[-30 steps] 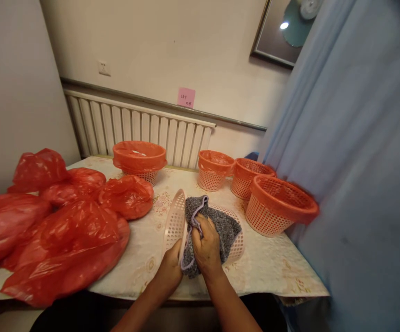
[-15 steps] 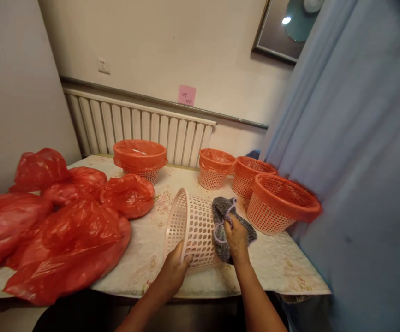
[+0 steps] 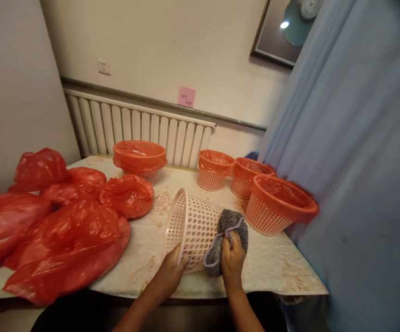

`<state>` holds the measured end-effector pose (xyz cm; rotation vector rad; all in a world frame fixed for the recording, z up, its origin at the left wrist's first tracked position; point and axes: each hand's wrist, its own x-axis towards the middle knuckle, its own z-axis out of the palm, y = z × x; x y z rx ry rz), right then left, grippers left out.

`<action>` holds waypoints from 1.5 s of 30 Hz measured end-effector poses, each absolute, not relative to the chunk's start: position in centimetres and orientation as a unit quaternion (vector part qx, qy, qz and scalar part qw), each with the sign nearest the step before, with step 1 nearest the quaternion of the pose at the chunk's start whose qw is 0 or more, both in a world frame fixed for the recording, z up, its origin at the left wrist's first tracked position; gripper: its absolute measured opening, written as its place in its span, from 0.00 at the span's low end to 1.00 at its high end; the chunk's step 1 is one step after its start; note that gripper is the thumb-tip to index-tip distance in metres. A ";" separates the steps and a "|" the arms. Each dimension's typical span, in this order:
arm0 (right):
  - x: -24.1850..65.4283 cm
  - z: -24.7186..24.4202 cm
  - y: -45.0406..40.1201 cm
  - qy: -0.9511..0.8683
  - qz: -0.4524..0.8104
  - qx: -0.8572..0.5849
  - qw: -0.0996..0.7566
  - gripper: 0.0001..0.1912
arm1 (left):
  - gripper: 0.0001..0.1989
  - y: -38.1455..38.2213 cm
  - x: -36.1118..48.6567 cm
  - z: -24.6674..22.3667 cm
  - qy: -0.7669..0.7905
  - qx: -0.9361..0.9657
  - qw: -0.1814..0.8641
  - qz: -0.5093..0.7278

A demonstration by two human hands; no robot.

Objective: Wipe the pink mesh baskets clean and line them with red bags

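Observation:
A pale pink plastic wastebasket (image 3: 201, 226) with a perforated wall lies tipped on its side, its mouth facing left. My left hand (image 3: 172, 269) is closed on the lower part of its rim, thumb outside. In my right hand (image 3: 233, 258) is a bunched grey cloth (image 3: 236, 221) with a lilac edge, pressed against the basket's base end. The cloth covers much of that base, and the fingertips of my right hand are partly hidden in its folds.
Several red plastic bags (image 3: 78, 235) are heaped at the left. A lined wastebasket (image 3: 140, 159) stands behind them; three more, including the nearest lined basket (image 3: 279, 205), stand at the right beside a blue curtain (image 3: 355, 175). A flowered tablecloth (image 3: 165, 207) covers the table.
My right hand and the cloth have moved down and slightly left along the basket's base end. My left hand keeps its hold on the rim, and the basket has tilted a little.

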<state>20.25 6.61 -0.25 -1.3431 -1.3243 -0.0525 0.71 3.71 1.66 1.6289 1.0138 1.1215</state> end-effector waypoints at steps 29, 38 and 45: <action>13.2 7.1 6.7 -0.729 0.055 -0.435 0.525 0.17 | 0.22 3.2 1.6 2.5 0.340 0.647 0.485 0.480; 16.1 6.1 8.5 -0.715 0.039 -0.476 0.510 0.17 | 0.22 3.8 1.5 3.0 0.367 0.644 0.467 0.483; 23.9 2.8 11.3 -0.608 -0.001 -0.617 0.500 0.18 | 0.21 3.1 1.2 2.4 0.397 0.651 0.460 0.455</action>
